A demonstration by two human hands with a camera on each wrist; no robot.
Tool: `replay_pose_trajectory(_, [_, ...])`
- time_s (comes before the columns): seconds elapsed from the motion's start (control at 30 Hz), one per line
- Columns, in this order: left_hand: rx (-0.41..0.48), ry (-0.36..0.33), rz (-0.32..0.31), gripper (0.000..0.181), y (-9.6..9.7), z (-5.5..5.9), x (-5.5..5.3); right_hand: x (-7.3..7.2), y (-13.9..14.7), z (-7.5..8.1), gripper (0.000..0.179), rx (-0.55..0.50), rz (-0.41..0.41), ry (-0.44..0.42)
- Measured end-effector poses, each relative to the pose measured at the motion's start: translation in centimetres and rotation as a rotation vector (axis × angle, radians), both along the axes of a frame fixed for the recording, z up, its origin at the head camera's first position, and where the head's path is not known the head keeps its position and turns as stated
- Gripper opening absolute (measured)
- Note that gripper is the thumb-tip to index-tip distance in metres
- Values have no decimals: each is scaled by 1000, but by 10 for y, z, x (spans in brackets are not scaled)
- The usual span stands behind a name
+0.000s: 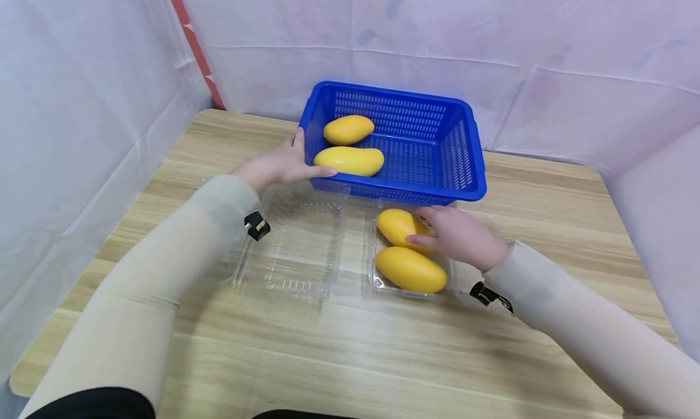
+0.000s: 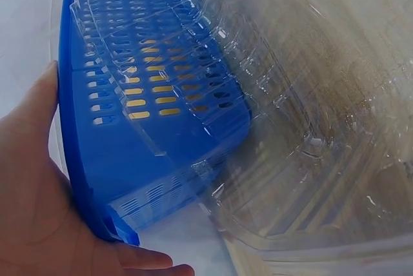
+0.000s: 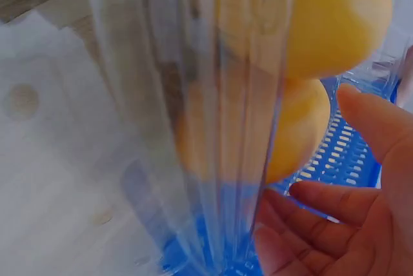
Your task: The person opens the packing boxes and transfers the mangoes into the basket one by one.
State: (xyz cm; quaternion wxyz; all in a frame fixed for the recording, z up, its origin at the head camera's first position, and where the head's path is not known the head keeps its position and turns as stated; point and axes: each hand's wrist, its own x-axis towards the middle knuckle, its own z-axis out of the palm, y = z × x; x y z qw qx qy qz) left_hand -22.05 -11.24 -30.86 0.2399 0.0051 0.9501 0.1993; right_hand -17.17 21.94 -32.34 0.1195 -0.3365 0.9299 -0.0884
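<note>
My left hand [image 1: 281, 163] rests at the front left corner of a blue plastic basket [image 1: 474, 158], its thumb along the front rim and its other fingers on the left side. Inside the basket lie two yellow mangoes, a far mango [image 1: 348, 130] and a near mango [image 1: 350, 161]. Two more, an upper mango [image 1: 401, 228] and a lower mango [image 1: 411, 269], lie in a clear plastic container. My right hand [image 1: 462, 234] is at the upper mango, fingers loosely spread beside it. In the right wrist view the thumb and fingertips stand at that mango's edge [image 3: 306, 128].
Below my left hand stands a second clear clamshell container [image 1: 298, 249] with nothing in it, its lid spread to the left. The wooden table [image 1: 328, 358] has light curtain cloth [image 1: 415, 36] behind and beside it. The filled container's lid lies under my right wrist.
</note>
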Motion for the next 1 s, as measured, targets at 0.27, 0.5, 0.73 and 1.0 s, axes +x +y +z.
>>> replay_pose_trajectory(0.27, [-3,-15,2,130,1,4,1,-5,-9,-5,36,8,18,10])
replay_pose_trajectory(0.5, [-10,-50,-5,127,3,7,1,-7,-14,-9,39,50,-16,-11])
replay_pose_trajectory(0.73, [-20,-68,-10,128,2,7,-1,-8,-18,-8,43,94,-51,-64])
replay_pose_trajectory(1.0, [3,-109,14,127,5,12,0,-11,-19,-8,48,108,-79,-128])
